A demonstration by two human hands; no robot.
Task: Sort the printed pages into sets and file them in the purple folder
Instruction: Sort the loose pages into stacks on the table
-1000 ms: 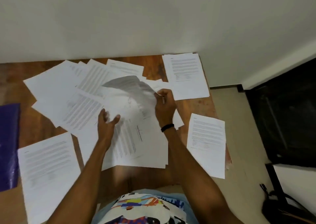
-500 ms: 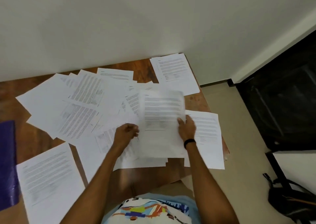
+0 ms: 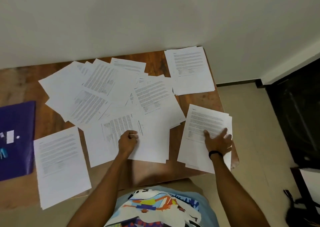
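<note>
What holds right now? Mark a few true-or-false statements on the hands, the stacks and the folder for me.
1. The right hand lies flat, fingers spread, on the near right stack. True.
2. The purple folder is under the right hand. False: it lies at the table's left edge, and neither hand touches it.
3. No hand touches the far corner stack. True.
4. The left hand holds a sheet up in the air. False: it is down on the middle pages, fingers curled.
5. Every page sits in a neat stack. False: loose pages overlap in a fan across the table's middle.
</note>
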